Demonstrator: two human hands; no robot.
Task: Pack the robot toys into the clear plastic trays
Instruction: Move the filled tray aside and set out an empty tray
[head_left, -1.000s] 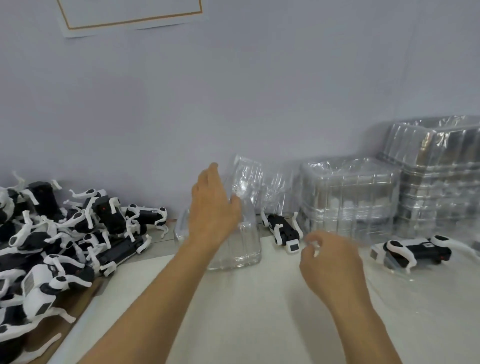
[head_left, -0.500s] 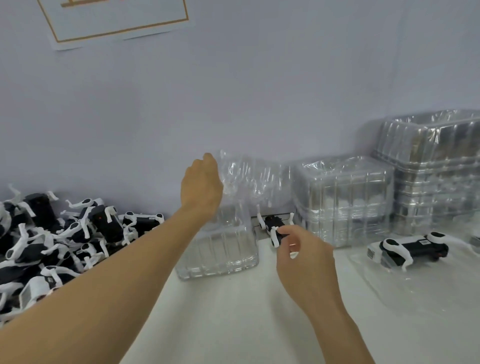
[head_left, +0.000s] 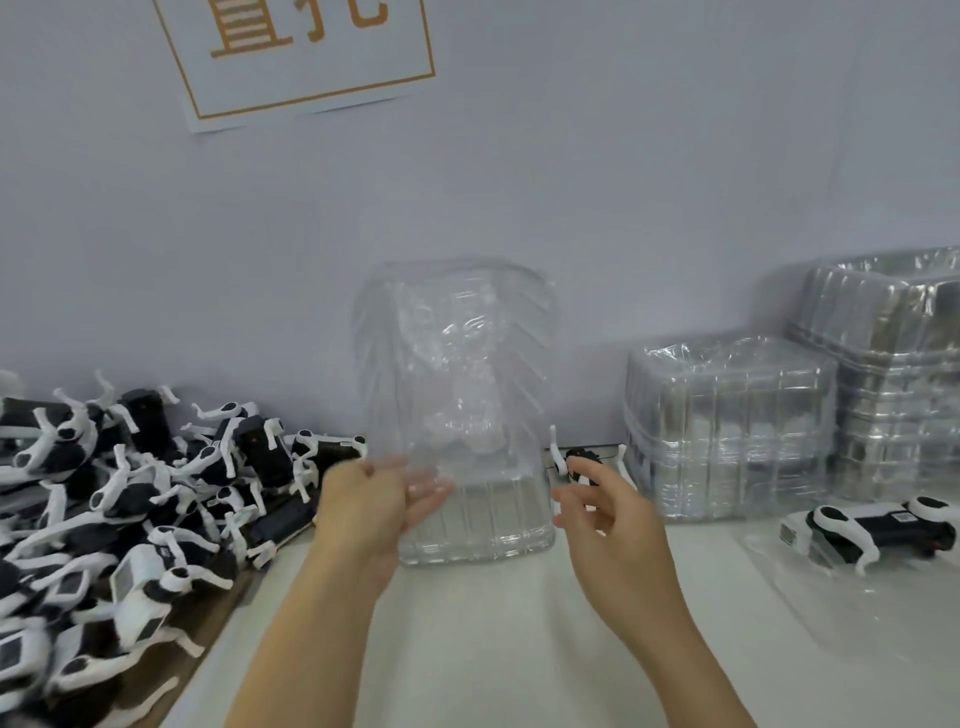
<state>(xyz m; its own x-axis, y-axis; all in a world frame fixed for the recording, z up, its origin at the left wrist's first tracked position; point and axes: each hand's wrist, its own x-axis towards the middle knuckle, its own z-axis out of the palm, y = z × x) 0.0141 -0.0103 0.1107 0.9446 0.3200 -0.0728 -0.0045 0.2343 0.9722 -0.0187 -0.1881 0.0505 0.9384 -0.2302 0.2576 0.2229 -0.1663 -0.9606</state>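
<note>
A clear tray (head_left: 457, 364) is held upright at frame centre, pinched at its lower edge by the left hand (head_left: 374, 506); the right hand (head_left: 605, 512), loosely spread, holds nothing. Laying it flat comes next, then a toy from the pile (head_left: 130, 499) at lower left.

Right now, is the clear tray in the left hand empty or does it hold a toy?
Empty. The clear tray, raised upright in the left hand, shows only the wall through it, with no black-and-white robot toy inside.
</note>
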